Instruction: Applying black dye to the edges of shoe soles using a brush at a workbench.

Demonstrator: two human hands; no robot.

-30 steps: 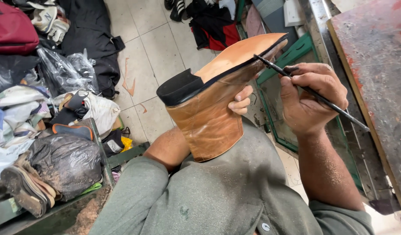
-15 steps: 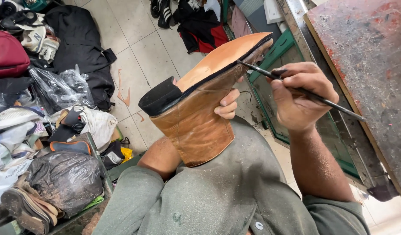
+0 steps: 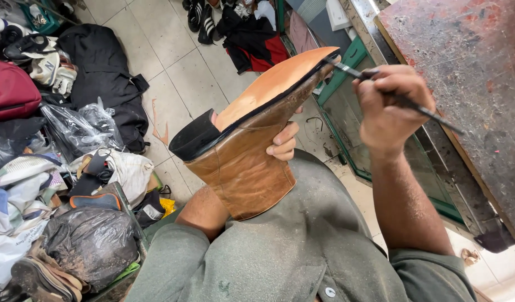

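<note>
A tan leather boot [image 3: 243, 162], smooth and slightly scuffed, rests sole-up on your knee, its pale flat sole edged in black and ending in a blocky black heel. Your left hand [image 3: 282, 142] curls around the boot's far side with fingers closed on the leather, while your right hand [image 3: 389, 106] pinches a thin dark brush [image 3: 400, 100] whose tip touches the sole's edge at the toe. To your left, crinkled clear plastic bags [image 3: 81, 126] lie on the tiled floor.
</note>
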